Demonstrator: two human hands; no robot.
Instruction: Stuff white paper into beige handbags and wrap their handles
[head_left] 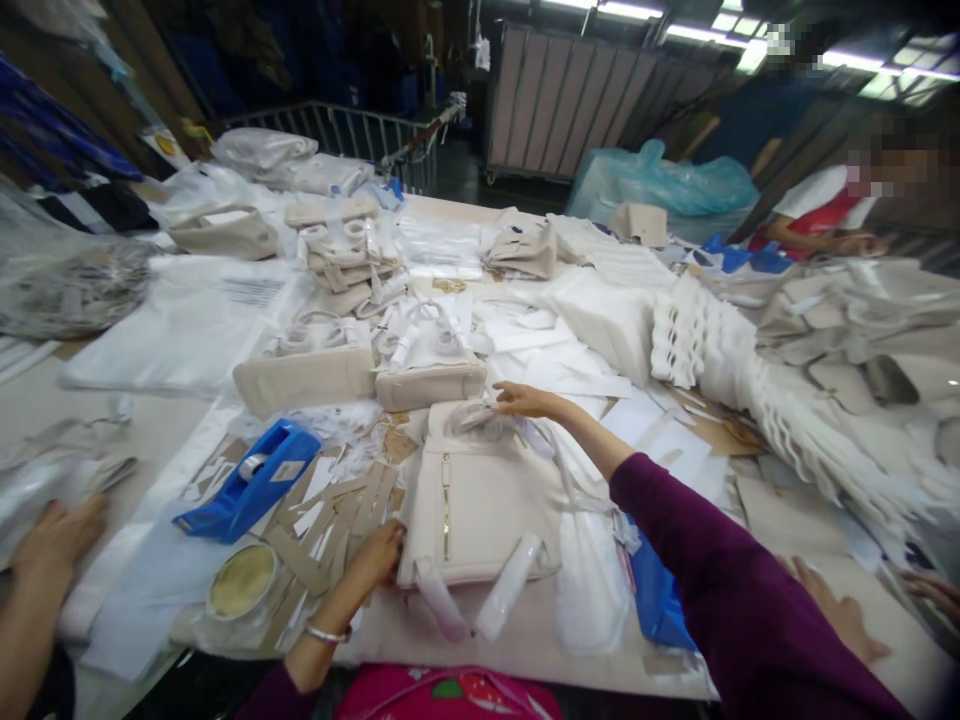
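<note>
A beige handbag (495,500) with a gold zip lies on the table in front of me. Its lower straps, wrapped in white, hang toward the front edge. My left hand (380,555), with a bangle at the wrist, has its fingers curled at the bag's lower left edge. Over the bag's top, my right hand (526,399) stretches its fingers out beside the wrapped handle (474,413). Whether those fingertips touch the handle is hard to tell. Two more beige bags, a left one (307,375) and a right one (431,382), stand just behind.
A blue tape dispenser (251,480) and a round tape roll (241,582) lie to the left among cardboard strips. White foam sheets (705,340) pile up on the right. Co-workers' hands show at left (60,540) and right (840,610); people stand at the far right.
</note>
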